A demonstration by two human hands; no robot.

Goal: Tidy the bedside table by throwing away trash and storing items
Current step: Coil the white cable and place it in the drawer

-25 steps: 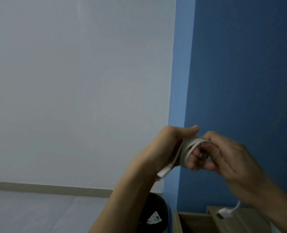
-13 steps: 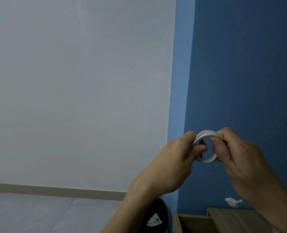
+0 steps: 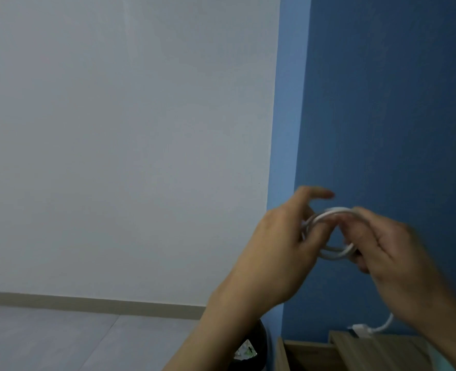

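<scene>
A white cable (image 3: 328, 213) is wound into a small coil, held up in front of the blue wall. My left hand (image 3: 277, 247) grips the coil's left side, with the index finger lifted. My right hand (image 3: 392, 253) pinches the coil's right side. The cable's loose end with its white plug (image 3: 360, 330) hangs below my right wrist, just above the wooden bedside table (image 3: 382, 352) at the bottom right.
A black bin (image 3: 259, 341) with a scrap of wrapper inside stands on the floor left of the table, partly hidden by my left forearm. A white wall and grey floor fill the left side.
Both hands have kept turning the cable into a coil. The loose plug end has swung back down near the table top. My left index finger has lifted off.
</scene>
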